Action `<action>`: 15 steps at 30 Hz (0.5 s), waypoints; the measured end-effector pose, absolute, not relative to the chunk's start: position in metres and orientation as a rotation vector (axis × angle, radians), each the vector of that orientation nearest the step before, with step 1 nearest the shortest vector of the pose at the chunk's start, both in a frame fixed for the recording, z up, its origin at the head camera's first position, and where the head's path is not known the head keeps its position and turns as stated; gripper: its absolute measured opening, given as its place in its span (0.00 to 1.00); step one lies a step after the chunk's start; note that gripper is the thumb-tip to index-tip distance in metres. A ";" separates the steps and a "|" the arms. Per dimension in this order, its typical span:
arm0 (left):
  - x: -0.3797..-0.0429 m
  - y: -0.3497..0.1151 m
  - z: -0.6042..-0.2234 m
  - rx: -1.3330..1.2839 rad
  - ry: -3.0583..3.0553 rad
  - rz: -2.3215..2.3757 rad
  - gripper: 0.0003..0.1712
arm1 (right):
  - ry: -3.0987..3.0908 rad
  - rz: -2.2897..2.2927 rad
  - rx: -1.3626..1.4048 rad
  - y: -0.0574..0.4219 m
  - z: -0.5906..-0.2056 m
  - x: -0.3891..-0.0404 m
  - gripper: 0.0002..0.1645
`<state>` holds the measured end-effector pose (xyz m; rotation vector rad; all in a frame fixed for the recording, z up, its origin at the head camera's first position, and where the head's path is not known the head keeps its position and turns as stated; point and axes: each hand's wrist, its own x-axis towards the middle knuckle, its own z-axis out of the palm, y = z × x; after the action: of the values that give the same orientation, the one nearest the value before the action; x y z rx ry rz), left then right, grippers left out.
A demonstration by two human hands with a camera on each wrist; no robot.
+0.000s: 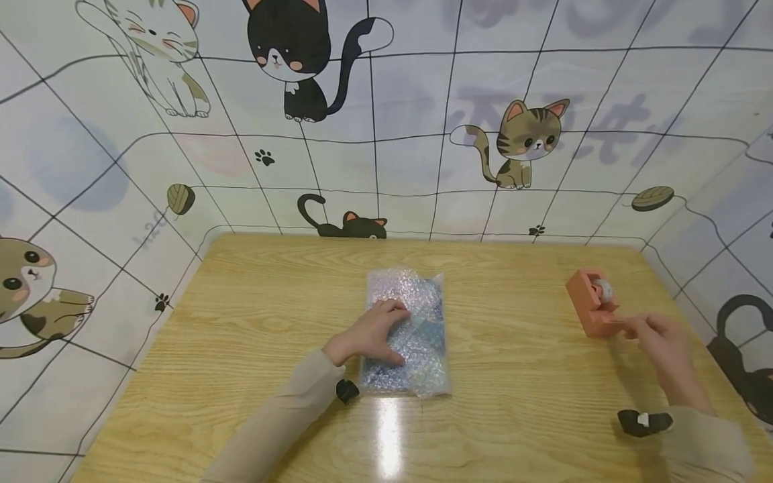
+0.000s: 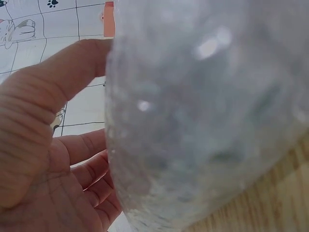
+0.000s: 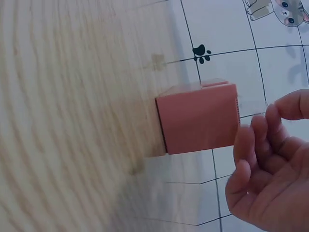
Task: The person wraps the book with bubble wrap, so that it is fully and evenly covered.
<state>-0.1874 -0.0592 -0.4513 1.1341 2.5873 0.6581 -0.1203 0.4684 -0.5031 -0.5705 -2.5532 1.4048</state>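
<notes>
A bubble-wrapped package [image 1: 423, 335] with bluish contents lies flat on the wooden table. My left hand [image 1: 376, 333] rests on its left side, thumb and fingers spread apart. Close up in the left wrist view, the clear bubble wrap [image 2: 193, 111] hides those fingertips. Over at the right stands a salmon-pink tape dispenser [image 1: 588, 305] holding a roll of clear tape [image 1: 602, 290]. At its front end, my right hand [image 1: 664, 345] pinches the end of the tape [image 3: 253, 107] between thumb and index finger, the other fingers curled loosely beside the dispenser's front face [image 3: 200, 118].
The wooden table [image 1: 272, 288] reaches back to a white wall covering [image 1: 410, 161] with cat drawings and grid lines, which also runs along both sides. A black wrist camera [image 1: 347, 391] sits at the left cuff and another [image 1: 643, 422] at the right cuff.
</notes>
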 end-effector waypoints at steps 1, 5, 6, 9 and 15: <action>-0.188 -0.059 -0.452 1.132 2.589 0.657 0.50 | -2.549 1.447 -0.562 0.465 -0.500 -0.119 0.20; -0.188 -0.060 -0.453 1.129 2.586 0.665 0.50 | -2.505 1.674 -0.509 0.438 -0.475 -0.106 0.18; -0.188 -0.060 -0.453 1.130 2.585 0.669 0.50 | -2.497 1.691 -0.496 0.430 -0.469 -0.103 0.18; -0.188 -0.060 -0.452 1.132 2.583 0.675 0.49 | -2.487 1.698 -0.478 0.413 -0.457 -0.096 0.17; -0.188 -0.059 -0.453 1.128 2.580 0.670 0.49 | -2.488 1.643 -0.396 0.406 -0.458 -0.088 0.17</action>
<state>-0.1879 -0.0592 -0.4528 1.1276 2.5801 0.6701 -0.0882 0.4056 -0.4580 -0.3962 -2.4879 1.6426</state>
